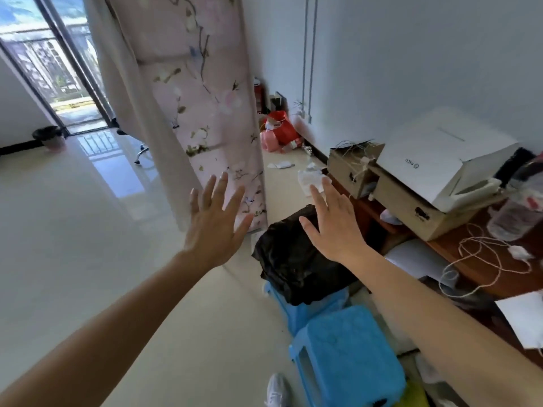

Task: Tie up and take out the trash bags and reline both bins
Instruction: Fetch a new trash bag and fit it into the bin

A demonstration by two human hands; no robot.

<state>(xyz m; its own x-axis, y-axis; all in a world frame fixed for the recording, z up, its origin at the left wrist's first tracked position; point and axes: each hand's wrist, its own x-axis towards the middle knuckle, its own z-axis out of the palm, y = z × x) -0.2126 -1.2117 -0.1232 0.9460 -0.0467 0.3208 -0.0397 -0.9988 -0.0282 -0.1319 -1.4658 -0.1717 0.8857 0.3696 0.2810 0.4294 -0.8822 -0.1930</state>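
Observation:
A black trash bag (293, 259) lines a bin beside the desk, low in the middle of the view, its top bunched and open. My right hand (335, 227) hovers above its far edge with fingers straight and spread, holding nothing. My left hand (214, 221) is stretched out to the left of the bag, fingers splayed, also empty. A second bin with a black liner (48, 138) stands far off at the left, by the balcony door.
Two blue plastic stools (349, 359) stand just in front of the bag. A floral wardrobe cover (211, 113) hangs behind my left hand. A desk (482, 268) with cardboard boxes, a white box, a bottle and cables runs along the right. Red bags and scraps litter the far corner.

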